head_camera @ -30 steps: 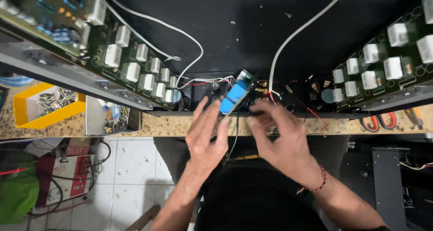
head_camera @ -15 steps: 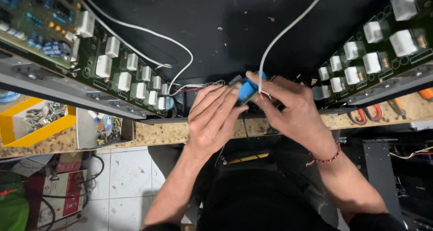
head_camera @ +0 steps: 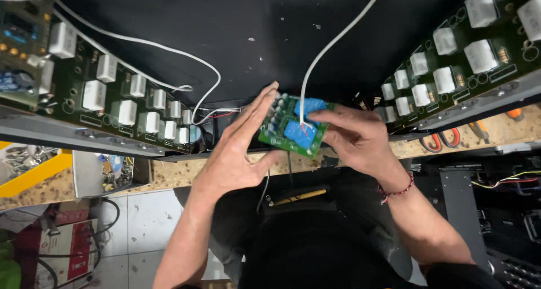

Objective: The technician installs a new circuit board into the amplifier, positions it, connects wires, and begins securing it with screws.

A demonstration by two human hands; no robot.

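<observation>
A small green circuit board (head_camera: 293, 128) with two blue box parts and a row of small capacitors sits between my hands over the black bench mat (head_camera: 253, 35). My right hand (head_camera: 355, 137) grips its right edge, thumb across the blue parts. My left hand (head_camera: 239, 148) is flat, fingers straight, its fingertips against the board's left edge. A white cable (head_camera: 332, 43) runs from the board up toward the top right. Thin red and white wires (head_camera: 217, 113) trail off to the left.
Two long dark circuit boards with white box parts flank the mat, one at left (head_camera: 118, 106) and one at right (head_camera: 451, 80). A yellow bin (head_camera: 34, 173) and a grey parts tray (head_camera: 104, 173) stand at the wooden bench edge. Red-handled pliers (head_camera: 439, 139) lie at right.
The small board has turned from edge-on to face-up, showing its green surface. My left hand has flattened against its left side, and my right hand has shifted to the right edge.
</observation>
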